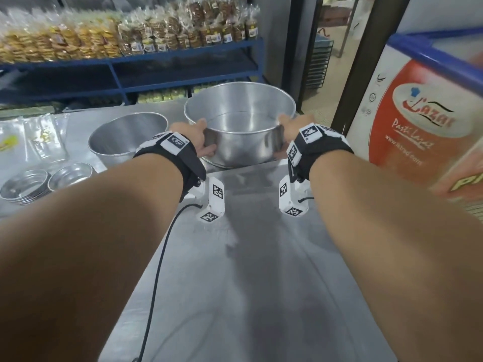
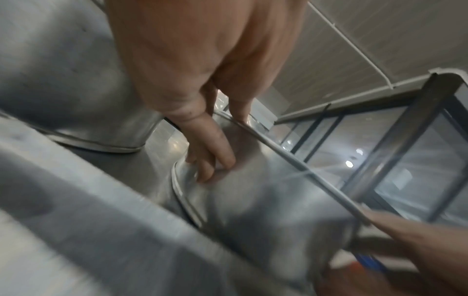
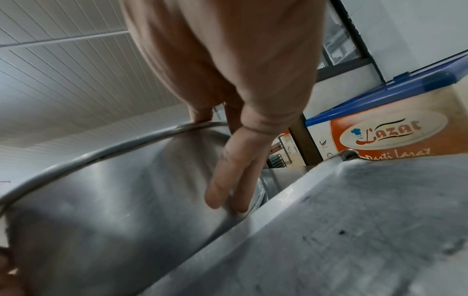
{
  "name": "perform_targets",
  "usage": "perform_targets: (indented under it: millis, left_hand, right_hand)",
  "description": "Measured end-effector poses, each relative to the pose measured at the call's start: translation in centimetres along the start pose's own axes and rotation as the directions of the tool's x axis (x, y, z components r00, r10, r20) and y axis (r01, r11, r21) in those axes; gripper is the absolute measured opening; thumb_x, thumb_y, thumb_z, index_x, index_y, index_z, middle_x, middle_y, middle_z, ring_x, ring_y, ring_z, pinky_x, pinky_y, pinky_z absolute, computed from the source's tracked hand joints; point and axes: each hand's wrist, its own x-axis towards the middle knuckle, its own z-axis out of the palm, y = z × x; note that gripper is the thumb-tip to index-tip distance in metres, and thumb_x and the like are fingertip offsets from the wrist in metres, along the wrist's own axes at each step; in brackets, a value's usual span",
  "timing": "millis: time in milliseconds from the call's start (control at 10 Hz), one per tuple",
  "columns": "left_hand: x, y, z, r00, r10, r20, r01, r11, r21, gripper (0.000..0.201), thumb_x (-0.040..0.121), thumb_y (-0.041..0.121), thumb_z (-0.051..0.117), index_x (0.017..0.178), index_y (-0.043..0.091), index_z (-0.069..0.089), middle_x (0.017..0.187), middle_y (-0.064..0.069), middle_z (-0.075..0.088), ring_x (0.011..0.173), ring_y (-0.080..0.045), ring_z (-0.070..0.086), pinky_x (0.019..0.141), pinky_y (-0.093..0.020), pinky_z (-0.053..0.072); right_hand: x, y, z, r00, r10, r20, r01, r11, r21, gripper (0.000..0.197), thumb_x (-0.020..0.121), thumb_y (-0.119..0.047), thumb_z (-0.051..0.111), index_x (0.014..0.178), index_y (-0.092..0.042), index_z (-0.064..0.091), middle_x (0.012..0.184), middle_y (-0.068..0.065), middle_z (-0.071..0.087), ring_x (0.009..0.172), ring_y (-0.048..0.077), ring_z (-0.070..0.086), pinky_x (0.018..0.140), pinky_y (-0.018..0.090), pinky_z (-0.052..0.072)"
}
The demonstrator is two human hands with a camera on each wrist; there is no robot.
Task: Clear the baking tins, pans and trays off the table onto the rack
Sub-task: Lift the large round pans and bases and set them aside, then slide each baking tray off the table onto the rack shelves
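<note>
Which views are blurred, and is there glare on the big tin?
Head view: centre sharp, edges smeared, soft highlights inside the large tin held by the left hand and right hand. Left wrist view: heavy motion blur on the table. Right wrist view: sharper, mild sheen on the tin wall.

bakery shop storeroom: blue shelving point(image 1: 183, 52) at 11 o'clock stacked with bagged biscuits point(image 1: 136, 35), steel surface point(image 1: 248, 270) with round baking tins point(image 1: 125, 139), branded chest freezer point(image 1: 418, 113) at 2 o'clock.

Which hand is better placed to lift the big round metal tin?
Neither alone: the left hand and right hand grip opposite sides of the big round metal tin, thumbs over its rim, so probably both.
</note>
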Motion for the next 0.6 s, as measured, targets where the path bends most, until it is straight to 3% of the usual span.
perform_targets:
  millis: [100, 200, 300, 400, 500, 600]
  left_hand:
    - [-2.7, -0.2, -0.1, 0.999, 0.051, 0.012, -0.052, 0.997, 0.061, 0.04, 0.099, 0.035, 0.056, 0.121, 0.002, 0.056, 0.105, -0.01, 0.058, 0.089, -0.025, 0.065, 0.086, -0.039, 0.061]
    - [-6.3, -0.3, -1.3, 0.994, 0.061, 0.096, -0.076, 0.985, 0.154, 0.03, 0.071, 0.04, 0.058, 0.084, 0.012, 0.057, 0.097, -0.012, 0.061, 0.092, -0.03, 0.067, 0.089, -0.045, 0.059]
    - [-8.9, -0.5, -3.3, 0.981, 0.091, 0.174, -0.16, 0.882, 0.442, 0.026, 0.07, 0.027, 0.066, 0.08, 0.004, 0.07, 0.081, -0.012, 0.065, 0.079, -0.031, 0.066, 0.084, -0.054, 0.058]
    - [-12.7, -0.6, -6.8, 0.95, 0.02, 0.311, -0.275, 0.522, 0.808, 0.027, 0.091, 0.028, 0.061, 0.107, 0.012, 0.076, 0.107, -0.009, 0.07, 0.1, -0.03, 0.064, 0.086, -0.033, 0.05]
    - [-16.9, -1.1, -10.7, 0.924, -0.114, 0.366, -0.31, 0.338, 0.889, 0.042, 0.098, 0.034, 0.055, 0.132, 0.011, 0.063, 0.135, -0.01, 0.06, 0.124, -0.029, 0.056, 0.097, -0.03, 0.044]
    - [-21.5, -2.4, -15.0, 0.896, -0.243, 0.373, -0.293, 0.309, 0.905, 0.06, 0.1, 0.039, 0.054, 0.151, 0.011, 0.04, 0.156, -0.008, 0.039, 0.138, -0.026, 0.044, 0.112, -0.032, 0.038]
  right_hand:
    - [-1.9, -0.3, -0.2, 0.999, 0.051, 0.019, -0.052, 0.999, 0.015, 0.058, 0.095, -0.063, 0.035, 0.094, -0.012, 0.061, 0.096, 0.007, 0.065, 0.091, 0.028, 0.061, 0.088, 0.039, 0.047]
    - [-2.4, 1.3, 0.7, 0.996, 0.063, 0.062, -0.071, 0.988, 0.136, 0.08, 0.075, -0.077, 0.04, 0.102, -0.005, 0.065, 0.1, 0.018, 0.071, 0.096, 0.036, 0.069, 0.091, 0.047, 0.054]
    - [-6.5, 0.7, 0.6, 0.989, -0.032, 0.142, 0.043, 0.996, -0.074, 0.063, 0.081, -0.057, 0.059, 0.115, -0.004, 0.065, 0.116, 0.018, 0.068, 0.106, 0.035, 0.066, 0.093, 0.042, 0.055]
    - [-11.7, 0.0, 0.1, 0.958, -0.072, 0.276, 0.18, 0.903, -0.39, 0.051, 0.086, -0.035, 0.068, 0.128, -0.008, 0.061, 0.131, 0.011, 0.061, 0.122, 0.03, 0.057, 0.099, 0.032, 0.045]
    - [-17.6, -1.1, -0.3, 0.92, -0.02, 0.392, 0.253, 0.793, -0.554, 0.051, 0.091, -0.031, 0.063, 0.136, -0.009, 0.055, 0.141, 0.009, 0.054, 0.131, 0.029, 0.05, 0.105, 0.031, 0.04]
    - [-24.0, -2.0, -0.5, 0.885, -0.004, 0.465, 0.321, 0.728, -0.605, 0.047, 0.094, -0.03, 0.059, 0.136, -0.008, 0.056, 0.142, 0.009, 0.053, 0.132, 0.028, 0.049, 0.107, 0.03, 0.04]
